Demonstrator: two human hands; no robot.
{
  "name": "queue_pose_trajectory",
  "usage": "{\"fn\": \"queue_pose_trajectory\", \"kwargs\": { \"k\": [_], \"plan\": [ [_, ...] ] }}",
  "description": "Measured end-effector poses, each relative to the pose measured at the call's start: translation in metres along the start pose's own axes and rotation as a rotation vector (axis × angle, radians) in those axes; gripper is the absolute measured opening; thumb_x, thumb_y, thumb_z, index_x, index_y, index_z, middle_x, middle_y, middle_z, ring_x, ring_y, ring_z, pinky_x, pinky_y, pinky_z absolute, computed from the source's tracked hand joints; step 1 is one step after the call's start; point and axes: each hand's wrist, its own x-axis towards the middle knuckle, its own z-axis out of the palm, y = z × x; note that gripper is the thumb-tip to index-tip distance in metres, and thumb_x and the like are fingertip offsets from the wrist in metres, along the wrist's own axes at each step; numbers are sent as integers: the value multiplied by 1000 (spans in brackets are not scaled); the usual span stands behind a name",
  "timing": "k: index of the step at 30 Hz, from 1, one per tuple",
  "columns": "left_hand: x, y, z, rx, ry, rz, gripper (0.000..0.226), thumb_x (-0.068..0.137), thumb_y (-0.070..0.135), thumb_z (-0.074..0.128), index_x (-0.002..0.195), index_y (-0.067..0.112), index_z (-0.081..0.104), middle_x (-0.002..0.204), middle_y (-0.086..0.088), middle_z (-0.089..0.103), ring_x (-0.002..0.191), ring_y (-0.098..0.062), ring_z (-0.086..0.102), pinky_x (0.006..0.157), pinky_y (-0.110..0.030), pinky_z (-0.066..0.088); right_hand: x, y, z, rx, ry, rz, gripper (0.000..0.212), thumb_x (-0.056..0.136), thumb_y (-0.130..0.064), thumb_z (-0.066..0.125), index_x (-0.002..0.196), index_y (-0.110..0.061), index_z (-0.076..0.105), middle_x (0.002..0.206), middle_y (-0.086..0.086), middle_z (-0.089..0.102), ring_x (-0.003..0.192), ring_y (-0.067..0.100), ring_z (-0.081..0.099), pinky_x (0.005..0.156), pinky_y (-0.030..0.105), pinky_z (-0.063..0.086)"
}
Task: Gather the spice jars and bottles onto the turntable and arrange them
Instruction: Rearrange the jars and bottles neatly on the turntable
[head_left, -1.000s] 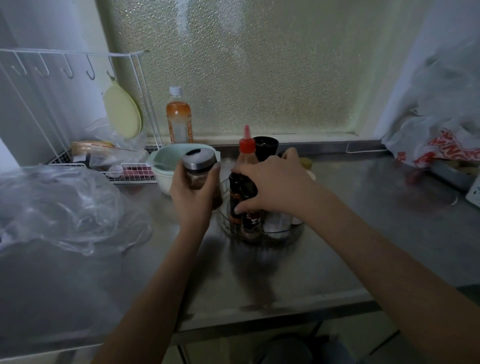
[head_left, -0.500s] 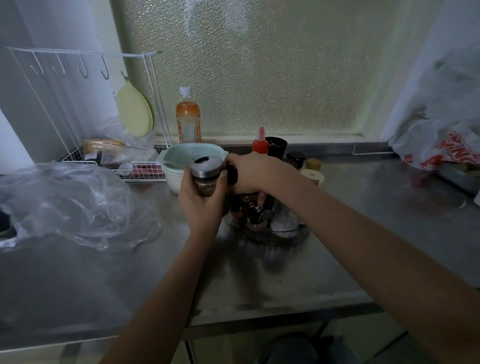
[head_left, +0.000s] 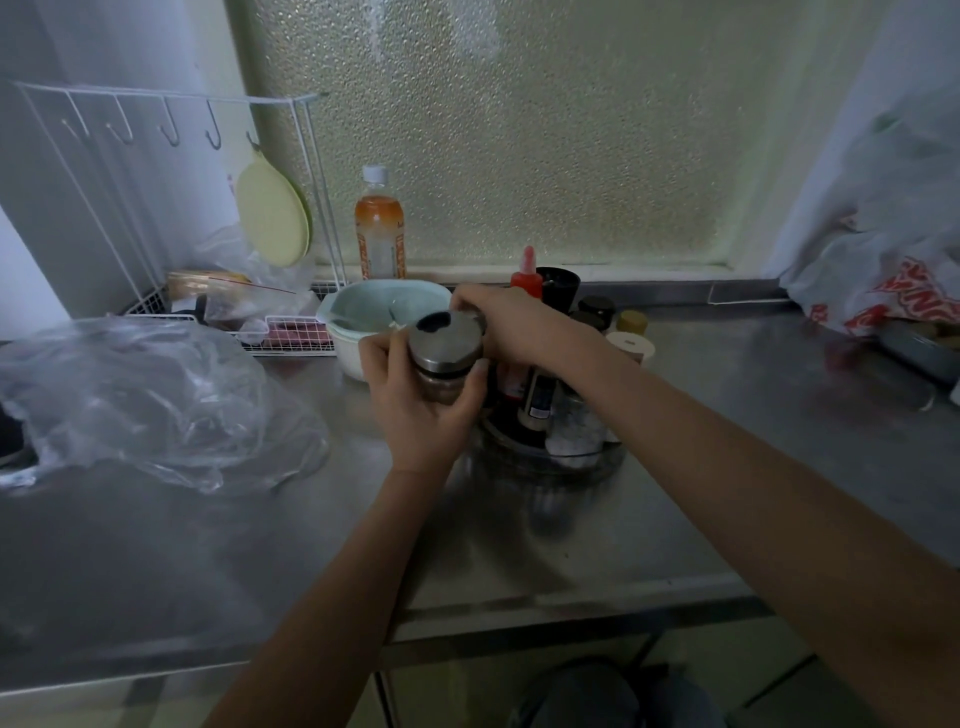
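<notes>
Counted: two hands (head_left: 415, 410), one steel-lidded jar (head_left: 445, 358), one bowl (head_left: 384, 322), one orange bottle (head_left: 379, 234), five hooks (head_left: 169, 124).

silver-lidded jar (head_left: 448, 358), red-capped bottle (head_left: 527, 278), perhaps mint bowl (head_left: 384, 317)

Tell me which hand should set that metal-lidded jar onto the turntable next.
Left. The left hand already grips the jar right beside the turntable; the right hand only touches its lid.
</notes>
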Motion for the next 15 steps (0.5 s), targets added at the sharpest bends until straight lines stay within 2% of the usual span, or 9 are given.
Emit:
{"fn": "queue_pose_trajectory", "kwargs": {
  "k": [2,3,4,6,8,11,15],
  "plan": [
    [-3,2,3,-26,-44,14,58,67,45,63,103,-1,57,100,-9,43,94,-10,44,83,-13,41,-7,4,-6,155,42,-17,39,86,-5,60,120,-21,49,123,20,56,81,24,63,71,39,59],
    [-4,3,4,-32,-61,23,56,67,44,64,102,0,56,100,-7,41,93,-8,44,84,-12,41,-13,6,-13,207,118,-33,37,85,-6,63,118,-19,53,122,21,57,79,22,62,61,36,59],
    [-5,3,6,-35,-83,29,55,67,43,64,102,1,56,101,-6,41,93,-9,44,85,-13,41,-19,10,-20,225,222,-50,31,85,-11,67,113,-18,56,113,18,62,76,22,63,57,32,58],
    [-6,6,8,-40,-133,19,56,67,43,66,105,3,57,103,-4,40,96,-8,44,87,-14,41,-30,21,-38,158,365,-74,22,82,-22,71,102,-18,63,89,5,65,74,17,63,59,24,49],
    [-8,8,12,-54,-175,5,59,67,44,67,108,4,56,106,-2,40,97,-3,41,88,-5,37,-38,31,-48,14,279,-48,20,81,-32,72,96,-20,67,84,-4,60,77,12,58,66,24,41],
    [-8,6,19,-58,-254,-25,63,67,49,68,112,8,54,109,-2,40,98,-3,41,90,-5,36,-42,43,-37,-123,103,-29,24,80,-35,72,101,-24,68,102,-4,62,91,11,55,76,26,41],
    [-9,-4,26,-16,-441,-79,55,69,46,75,110,15,55,108,0,43,96,-6,45,92,-26,46,-43,46,-26,-90,169,-37,25,82,-20,67,106,-23,64,114,1,61,98,15,56,86,34,49]
  ]
}}
